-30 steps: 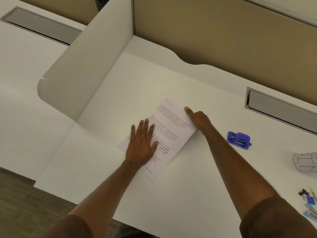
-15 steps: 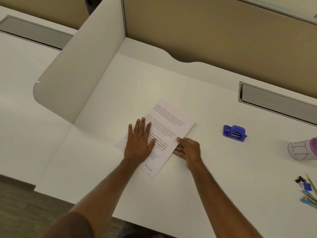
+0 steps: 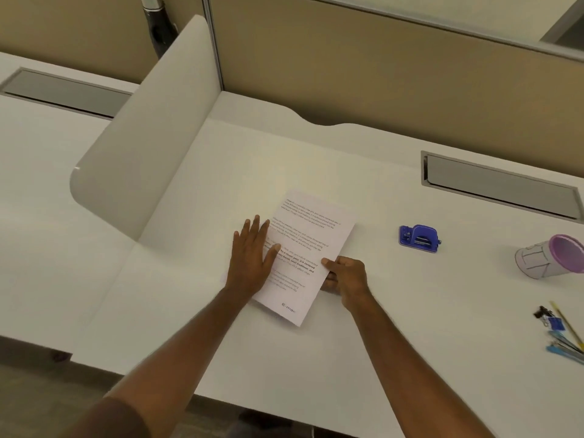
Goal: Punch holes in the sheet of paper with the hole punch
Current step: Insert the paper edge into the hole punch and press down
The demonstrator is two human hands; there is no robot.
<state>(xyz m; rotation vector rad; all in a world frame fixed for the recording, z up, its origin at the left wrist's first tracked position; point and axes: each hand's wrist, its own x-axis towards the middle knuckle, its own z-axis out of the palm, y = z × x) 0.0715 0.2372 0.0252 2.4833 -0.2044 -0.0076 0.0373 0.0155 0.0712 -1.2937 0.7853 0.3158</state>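
A printed sheet of paper (image 3: 308,235) lies tilted on the white desk (image 3: 316,358), near its middle. My left hand (image 3: 251,259) rests flat on the sheet's left edge, fingers spread. My right hand (image 3: 346,275) pinches the sheet's right edge, thumb on top and fingers underneath. The blue hole punch (image 3: 418,236) stands on the desk to the right of the paper, a hand's width away from my right hand, untouched.
A white divider panel (image 3: 142,147) rises at the left. A grey cable tray (image 3: 502,184) is set into the desk at the back right. A purple-rimmed cup (image 3: 550,257) lies on its side at far right, with pens and binder clips (image 3: 562,336) nearer me.
My right hand slid from the sheet's far right corner down its right edge and now pinches it. The left hand stayed flat on the paper. The view shifted slightly.
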